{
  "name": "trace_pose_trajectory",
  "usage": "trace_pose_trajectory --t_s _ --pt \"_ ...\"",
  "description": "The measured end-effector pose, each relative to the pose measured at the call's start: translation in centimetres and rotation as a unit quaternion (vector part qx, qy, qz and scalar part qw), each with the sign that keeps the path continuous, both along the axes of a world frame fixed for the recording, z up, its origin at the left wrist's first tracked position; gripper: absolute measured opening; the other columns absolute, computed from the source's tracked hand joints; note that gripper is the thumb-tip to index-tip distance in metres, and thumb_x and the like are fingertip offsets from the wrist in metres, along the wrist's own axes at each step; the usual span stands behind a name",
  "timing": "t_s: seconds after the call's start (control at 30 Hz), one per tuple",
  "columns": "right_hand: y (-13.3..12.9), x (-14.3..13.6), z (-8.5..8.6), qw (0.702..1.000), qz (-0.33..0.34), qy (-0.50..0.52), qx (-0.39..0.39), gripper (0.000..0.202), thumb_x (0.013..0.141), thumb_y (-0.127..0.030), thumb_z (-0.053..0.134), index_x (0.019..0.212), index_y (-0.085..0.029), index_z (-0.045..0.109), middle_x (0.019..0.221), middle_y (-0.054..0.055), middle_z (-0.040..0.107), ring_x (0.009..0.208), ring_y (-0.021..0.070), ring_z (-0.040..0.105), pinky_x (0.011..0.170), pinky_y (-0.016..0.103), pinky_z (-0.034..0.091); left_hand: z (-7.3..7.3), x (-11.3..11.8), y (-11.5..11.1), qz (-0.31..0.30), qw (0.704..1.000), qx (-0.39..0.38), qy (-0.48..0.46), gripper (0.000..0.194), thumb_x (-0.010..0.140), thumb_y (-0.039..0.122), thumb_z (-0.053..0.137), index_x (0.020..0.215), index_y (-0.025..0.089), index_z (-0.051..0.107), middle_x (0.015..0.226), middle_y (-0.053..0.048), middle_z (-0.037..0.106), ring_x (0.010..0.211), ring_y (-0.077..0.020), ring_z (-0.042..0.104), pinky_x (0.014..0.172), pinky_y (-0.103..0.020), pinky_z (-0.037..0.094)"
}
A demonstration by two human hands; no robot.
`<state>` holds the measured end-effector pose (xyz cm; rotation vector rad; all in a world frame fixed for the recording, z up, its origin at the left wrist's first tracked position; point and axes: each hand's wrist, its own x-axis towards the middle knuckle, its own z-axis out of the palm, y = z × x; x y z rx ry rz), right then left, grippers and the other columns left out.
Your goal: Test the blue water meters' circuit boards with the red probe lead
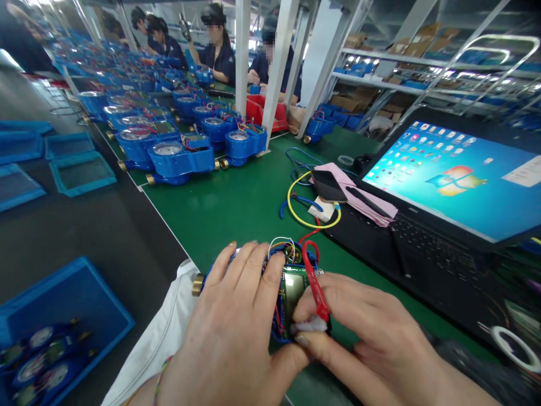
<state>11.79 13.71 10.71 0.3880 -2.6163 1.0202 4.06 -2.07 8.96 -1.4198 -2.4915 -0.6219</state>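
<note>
A blue water meter with an opened electronics housing lies in front of me, showing a green circuit board, a small display and thin coloured wires. My left hand is spread over its round part and grips it. A brass threaded end sticks out left of the fingers. My right hand is closed at the housing's right side, pinching the whitish end of a red cable. The thumbs of both hands nearly meet there. My fingers hide most of the meter and part of the cable's end.
A laptop stands at right. Near it are a phone on pink sheets, a yellow cable and blue-handled pliers. Several blue meters line the green bench. A blue bin with meters is lower left. Co-workers sit beyond.
</note>
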Motion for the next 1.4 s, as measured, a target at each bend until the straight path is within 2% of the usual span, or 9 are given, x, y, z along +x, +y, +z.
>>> trace_pose_trajectory --t_s 0.27,0.5,0.67,0.9,1.03,1.17,1.3,1.4 --pt "0.2 0.1 0.0 1.0 0.003 0.004 0.008 0.01 0.084 -0.009 0.054 0.084 -0.018 0.057 0.071 0.002 0.06 0.067 0.0144 0.058 0.063 0.025 0.05 0.0 0.0 -0.1 -0.005 1.0 -0.002 -0.008 0.062 0.08 0.051 0.053 0.129 0.013 0.051 0.136 -0.01 0.051 0.126 -0.0273 0.045 0.109 -0.048 0.033" --pt "0.0 0.0 0.2 1.0 0.005 0.006 0.0 0.011 0.083 -0.007 0.055 0.081 -0.018 0.056 0.072 0.001 0.06 0.067 0.0143 0.058 0.063 0.025 0.048 0.1 0.1 -0.1 -0.004 1.0 -0.004 -0.008 0.062 0.079 0.051 0.054 0.128 0.013 0.052 0.136 -0.01 0.051 0.126 -0.0275 0.045 0.109 -0.049 0.034" --pt "0.0 -0.2 0.1 1.0 0.003 0.001 -0.013 0.011 0.083 -0.007 0.055 0.079 -0.017 0.055 0.072 0.0 0.059 0.067 0.0123 0.055 0.062 0.023 0.045 -0.2 -0.3 -0.1 -0.004 0.999 0.002 0.039 0.062 0.077 0.051 0.054 0.125 0.013 0.054 0.132 -0.01 0.054 0.122 -0.0278 0.05 0.105 -0.048 0.038" --pt "-0.1 0.0 -0.2 0.999 0.001 -0.025 -0.021 0.01 0.084 -0.01 0.054 0.077 -0.017 0.052 0.073 0.001 0.058 0.069 0.0126 0.054 0.064 0.024 0.045 -1.0 -0.5 0.1 0.004 0.995 0.007 0.103 0.065 0.078 0.058 0.049 0.124 0.011 0.055 0.13 -0.009 0.056 0.12 -0.0255 0.051 0.105 -0.042 0.036" --pt "0.1 0.0 -0.6 0.999 0.0 -0.026 -0.03 0.01 0.084 -0.011 0.056 0.077 -0.018 0.052 0.074 0.001 0.059 0.071 0.0136 0.055 0.067 0.025 0.045 -0.9 -0.6 0.1 0.006 0.992 0.002 0.123 0.066 0.078 0.059 0.048 0.124 0.012 0.055 0.129 -0.009 0.057 0.119 -0.0254 0.053 0.103 -0.042 0.037" --pt "0.1 -0.3 -0.9 0.999 0.009 0.005 -0.03 0.009 0.085 -0.012 0.055 0.079 -0.019 0.052 0.073 0.0 0.058 0.068 0.0132 0.055 0.065 0.025 0.045 -0.8 -0.9 0.1 0.001 0.99 -0.004 0.144 0.065 0.077 0.057 0.05 0.123 0.012 0.055 0.129 -0.009 0.058 0.117 -0.0257 0.054 0.101 -0.042 0.039" --pt "0.2 -0.5 -1.3 0.999 0.015 0.028 -0.028 0.01 0.085 -0.012 0.052 0.077 -0.019 0.051 0.07 0.0 0.058 0.065 0.0127 0.054 0.061 0.024 0.044 -1.4 -1.1 0.0 -0.004 0.986 -0.004 0.167 0.068 0.072 0.06 0.051 0.12 0.012 0.058 0.123 -0.011 0.061 0.112 -0.0263 0.057 0.097 -0.042 0.043" --pt "0.3 -0.6 -1.4 0.999 0.012 0.037 -0.021 0.01 0.084 -0.012 0.052 0.076 -0.019 0.051 0.068 0.0 0.057 0.064 0.0121 0.053 0.059 0.023 0.042 -1.6 -1.2 -0.1 -0.01 0.984 -0.017 0.177 0.068 0.071 0.056 0.052 0.121 0.01 0.057 0.123 -0.012 0.061 0.112 -0.0264 0.057 0.096 -0.042 0.044"
